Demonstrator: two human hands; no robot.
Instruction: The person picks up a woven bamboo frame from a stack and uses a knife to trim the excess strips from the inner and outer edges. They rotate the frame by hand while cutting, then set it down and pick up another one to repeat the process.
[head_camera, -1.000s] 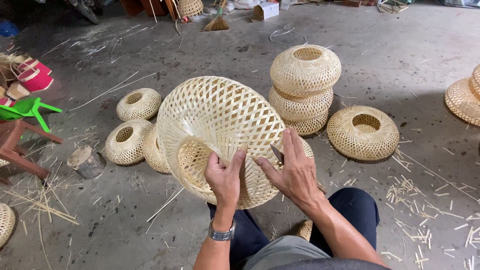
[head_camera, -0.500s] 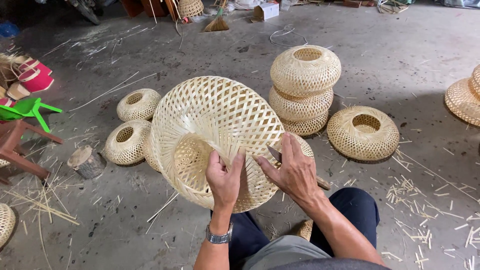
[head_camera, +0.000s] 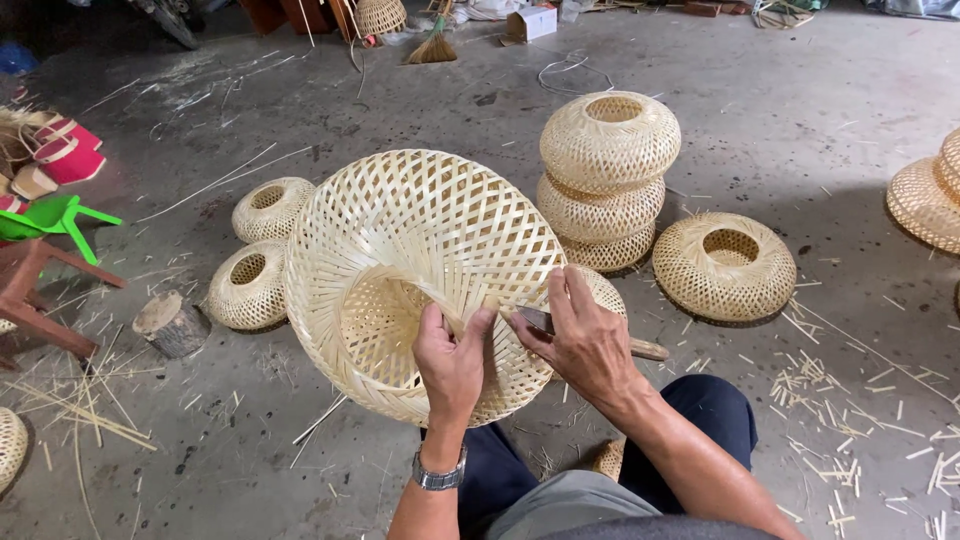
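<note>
Two hands worked on one large woven bamboo shade (head_camera: 420, 270) in the head view, the only view there was. It was held up off the concrete floor (head_camera: 780, 120), tilted so its open inside faced the person, which kept the loose weaving ends in plain sight. The left hand (head_camera: 452, 362) was clenched on the near rim, thumb and fingers pinching a bundle of splints, apparently to keep the piece steady and the strips taut. Just to its right, the right hand (head_camera: 585, 340) gripped a knife (head_camera: 590, 335): its dark blade showed between the two hands, touching the rim, and the wooden handle stuck out past the palm. That placing let the blade meet the strips exactly where the other hand held them. A metal wristwatch (head_camera: 440, 472) sat on the left wrist.

Beyond the right hand stood a stack of three finished shades (head_camera: 610, 180), piled to save floor, with a single one (head_camera: 725, 265) lying beside it. Left of the left hand, two smaller ones (head_camera: 260, 250) lay on the floor, partly hidden by the held piece, and nearer still stood a short wooden block (head_camera: 172, 322). Cut splint ends (head_camera: 850, 400) littered the floor to the right of the person's knees, probably trimmings fallen from the work.
</note>
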